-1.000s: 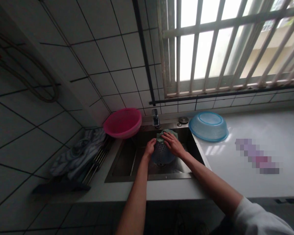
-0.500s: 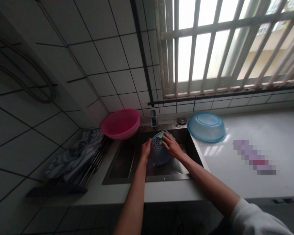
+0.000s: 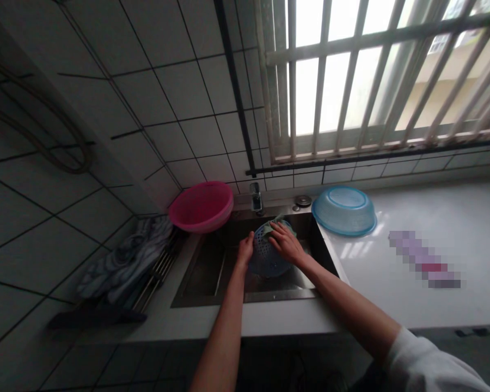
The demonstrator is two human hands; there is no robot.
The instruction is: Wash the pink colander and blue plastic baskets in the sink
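Colander point(image 3: 271, 264), blue and perforated, is in the sink point(image 3: 283, 295), a little below the middle of the frame, and I see both hands on it. From the left hand point(image 3: 246, 250) it lies directly to the right; from the right hand point(image 3: 286, 243) it lies toward the lower left, partly underneath. Neither hand is nearer, as both reach it, the left at its edge and the right over its upper part. It looks round, so I can give no long axis; it appears tilted, and whether it rests on the sink bottom I cannot tell.

The left hand pinches the colander's left edge, thumb uppermost; its other fingers are mostly hidden from me. The right hand has its fingers extended and slightly spread, laid over a green cloth point(image 3: 267, 231) against the colander.

My count is this: two hands, one colander, one green cloth, one sink. One faucet point(image 3: 255, 197) stands just above the sink in the frame. One pink basin point(image 3: 212, 226) is at the upper left of the sink, and one light blue basin point(image 3: 345, 209), upside down, at its upper right. One pixelated purplish thing point(image 3: 422, 258) lies at the right of the frame.
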